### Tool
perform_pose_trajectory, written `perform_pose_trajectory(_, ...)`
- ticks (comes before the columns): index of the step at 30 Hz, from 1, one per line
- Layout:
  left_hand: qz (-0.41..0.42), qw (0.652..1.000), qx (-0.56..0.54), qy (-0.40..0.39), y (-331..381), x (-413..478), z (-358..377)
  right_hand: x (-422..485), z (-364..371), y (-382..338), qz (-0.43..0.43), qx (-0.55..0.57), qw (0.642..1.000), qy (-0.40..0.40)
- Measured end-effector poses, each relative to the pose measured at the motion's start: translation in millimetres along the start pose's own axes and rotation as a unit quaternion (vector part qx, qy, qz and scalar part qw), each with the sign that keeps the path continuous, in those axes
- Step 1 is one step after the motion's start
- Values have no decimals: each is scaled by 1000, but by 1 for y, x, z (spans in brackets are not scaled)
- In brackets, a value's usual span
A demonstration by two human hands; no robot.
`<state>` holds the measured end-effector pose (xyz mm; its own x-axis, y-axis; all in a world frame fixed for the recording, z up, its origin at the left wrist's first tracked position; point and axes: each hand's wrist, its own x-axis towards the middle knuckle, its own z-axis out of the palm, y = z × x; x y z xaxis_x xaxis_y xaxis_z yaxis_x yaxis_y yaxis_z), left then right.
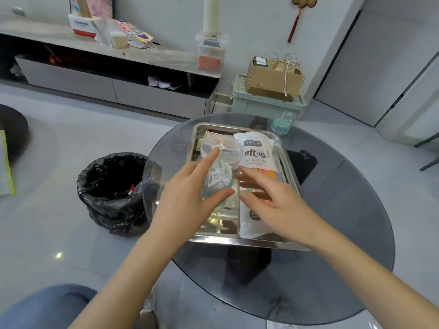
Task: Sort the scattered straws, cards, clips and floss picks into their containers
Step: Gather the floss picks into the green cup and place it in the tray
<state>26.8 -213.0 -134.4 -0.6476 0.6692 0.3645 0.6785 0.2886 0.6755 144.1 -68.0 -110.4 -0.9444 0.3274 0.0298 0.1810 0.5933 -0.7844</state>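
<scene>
A steel tray (288, 162) sits on the round glass table. Inside it on the left lies a clear plastic jar (219, 162) on its side, with white floss picks (218, 175) inside. On the right lies a white straw bag (257, 160) showing several coloured straws (268, 174). Cards and a small box lie at the tray's far left, partly hidden under the jar. My left hand (190, 193) reaches over the jar's left side, fingers straight, forefinger extended along it. My right hand (268, 203) hovers over the bag's lower half with fingers spread, fingertips near the jar.
A teal jar lid (280, 125) rests on the table beyond the tray. A bin with a black liner (114, 191) stands on the floor at the left. A TV cabinet (114, 74) and a green crate with cardboard boxes (268, 100) stand behind.
</scene>
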Motion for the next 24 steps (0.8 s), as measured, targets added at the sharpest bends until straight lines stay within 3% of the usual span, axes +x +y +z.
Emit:
perform_pose_trajectory(10, -42, 996, 45, -71, 5, 10, 40, 28, -77, 45, 35, -82, 989, 117)
perform_pose_trajectory(19, -42, 989, 114, -86, 15, 25, 37, 117, -105, 103, 77, -172, 976, 109)
perform_pose_trajectory(24, -44, 969, 157, -188, 19, 37, 25, 181, -122, 135, 137, -213, 962, 103)
